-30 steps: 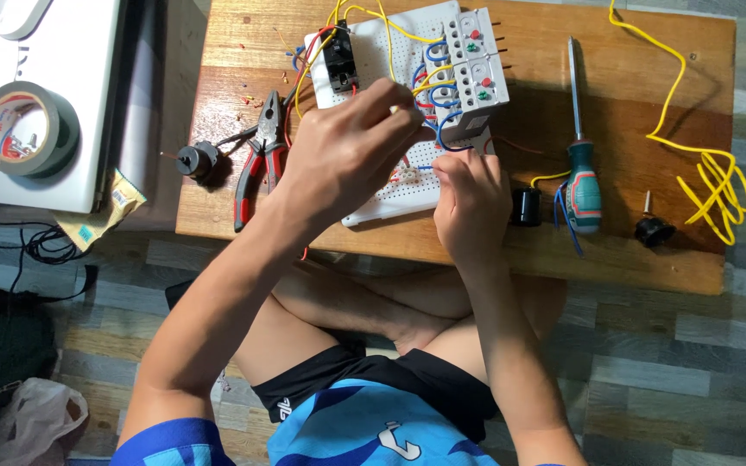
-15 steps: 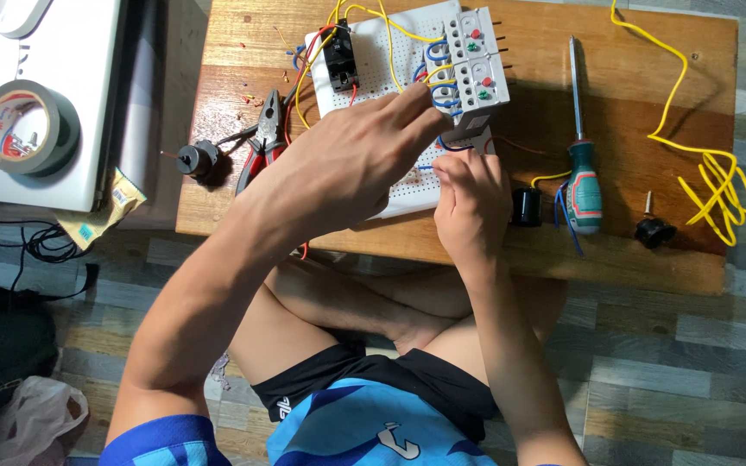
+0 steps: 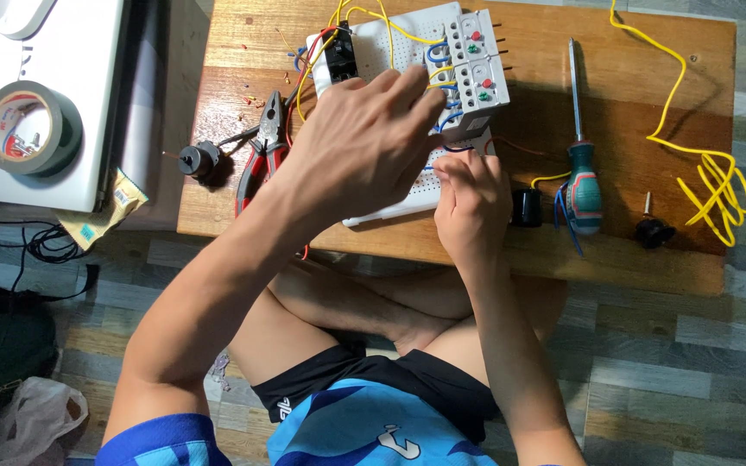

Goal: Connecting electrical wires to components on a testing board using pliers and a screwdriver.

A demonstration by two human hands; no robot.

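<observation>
A white breadboard (image 3: 403, 197) lies on the low wooden table (image 3: 615, 250), wired with yellow, red and blue leads. On its far end sits a white relay module (image 3: 477, 60) with red and green dots. My left hand (image 3: 360, 147) hovers over the board, fingers spread and reaching toward the module's blue wires; whether it grips one is hidden. My right hand (image 3: 470, 197) rests on the board's right edge, fingertips pinched around a thin dark wire (image 3: 458, 148).
Red-handled pliers (image 3: 262, 151) and a small black motor (image 3: 198, 160) lie left of the board. A green-handled screwdriver (image 3: 582, 164), a black cylinder (image 3: 526, 207), a black knob (image 3: 652, 229) and coiled yellow wire (image 3: 711, 177) lie right. A tape roll (image 3: 29, 128) sits far left.
My left hand has slid right and forward across the breadboard toward the relay module. My right hand has stayed at the board's right edge.
</observation>
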